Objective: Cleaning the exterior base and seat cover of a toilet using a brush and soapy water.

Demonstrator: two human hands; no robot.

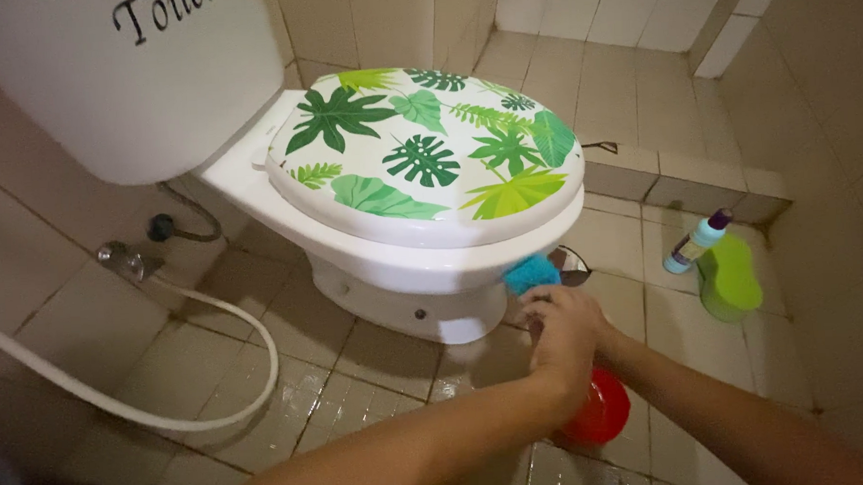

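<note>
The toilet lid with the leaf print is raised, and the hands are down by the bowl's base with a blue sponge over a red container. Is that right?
Not quite: the leaf-print lid is shut flat on the bowl, as the head view shows. The rest holds: both hands are low by the base, with the blue sponge above them and the red container beneath.

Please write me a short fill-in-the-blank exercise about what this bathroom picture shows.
1. The closed toilet lid is printed with green ____.
2. The hands meet beside a fluffy ____ brush head near the toilet bowl.
3. Below the hands sits a round ____ container.
4. A white ____ curves across the wet floor tiles.

Missing words: leaves; blue; red; hose
</note>
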